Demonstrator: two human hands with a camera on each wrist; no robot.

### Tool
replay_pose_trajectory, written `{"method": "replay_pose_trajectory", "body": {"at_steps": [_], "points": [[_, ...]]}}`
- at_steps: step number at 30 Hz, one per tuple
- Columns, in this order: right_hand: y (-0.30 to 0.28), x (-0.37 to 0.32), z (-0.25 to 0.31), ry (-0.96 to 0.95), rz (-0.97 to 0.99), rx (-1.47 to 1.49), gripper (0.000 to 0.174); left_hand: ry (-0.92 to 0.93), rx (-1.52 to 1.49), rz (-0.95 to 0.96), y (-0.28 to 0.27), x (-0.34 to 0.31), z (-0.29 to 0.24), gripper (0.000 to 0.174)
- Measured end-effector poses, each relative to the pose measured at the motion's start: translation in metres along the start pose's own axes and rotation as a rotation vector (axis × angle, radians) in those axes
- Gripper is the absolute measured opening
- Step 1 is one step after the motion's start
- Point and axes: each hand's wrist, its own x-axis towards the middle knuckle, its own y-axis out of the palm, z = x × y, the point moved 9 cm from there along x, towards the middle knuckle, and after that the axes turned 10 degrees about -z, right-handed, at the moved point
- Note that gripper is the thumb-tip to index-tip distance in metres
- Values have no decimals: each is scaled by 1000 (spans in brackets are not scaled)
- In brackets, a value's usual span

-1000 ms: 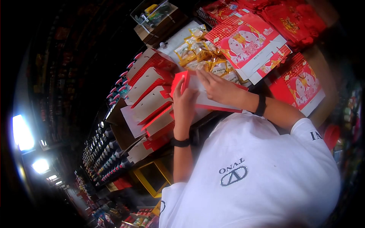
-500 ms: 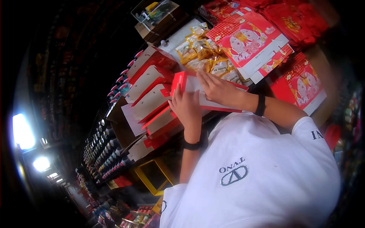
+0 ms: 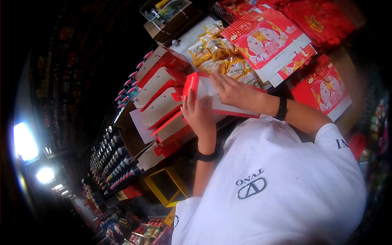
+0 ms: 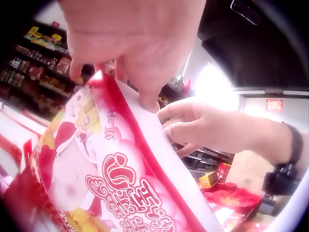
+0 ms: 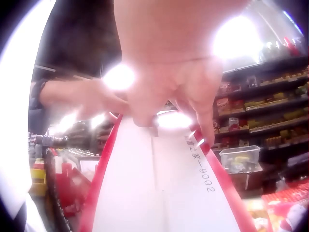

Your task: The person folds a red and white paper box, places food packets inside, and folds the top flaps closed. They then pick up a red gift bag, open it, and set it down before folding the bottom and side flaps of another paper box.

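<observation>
A red-and-white cardboard gift box [image 3: 190, 83] lies between both hands, its plain white side turned up. My left hand [image 3: 200, 115] holds its red end, with the thumb on the white side and the fingers over the end. In the left wrist view that hand [image 4: 130, 48] straddles the corner above a printed cartoon panel [image 4: 63, 159]. My right hand [image 3: 239, 94] grips the box farther along, its fingers reaching over the far edge. The right wrist view shows the thumb on the white panel [image 5: 130, 183], beside a lengthwise seam.
Open white-and-red boxes [image 3: 159, 102] stand in a row at the left. Yellow-and-clear snack packets [image 3: 216, 49] lie beyond the hands. Flat printed box sheets [image 3: 265, 41] and red bags [image 3: 318, 24] lie at the right. A clear bin [image 3: 167, 12] stands at the back.
My left hand has slid slightly down and right along the box's end, showing more of the red end. The right hand and the box have barely moved.
</observation>
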Motion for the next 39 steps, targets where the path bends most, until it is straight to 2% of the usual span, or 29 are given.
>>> {"method": "replay_pose_trajectory", "body": {"at_steps": [11, 14, 20, 23, 26, 32, 35, 39], "points": [[5, -5, 4, 11, -42, 68, 37, 156, -73, 75, -3, 11, -5, 19], [8, -6, 3, 28, -40, 77, 37, 61, -219, 149, 7, 12, 7, 19], [7, -8, 4, 21, 14, 67, 38, 73, -296, 203, 12, 10, 13, 18], [6, -9, 1, 94, -50, 147, 43, 31, -301, 260, 12, 9, 16, 21], [2, -11, -1, 70, -54, 100, 49, 168, -178, 274, 2, 8, -2, 33], [4, -17, -5, 115, -42, 218, 62, 226, -84, 383, 4, 4, -4, 61], [3, -17, -8, 189, -46, 294, 68, 264, -77, 469, 4, 7, -3, 70], [10, -18, -7, 251, -38, 398, 66, 391, -38, 517, 3, 14, -7, 77]]}}
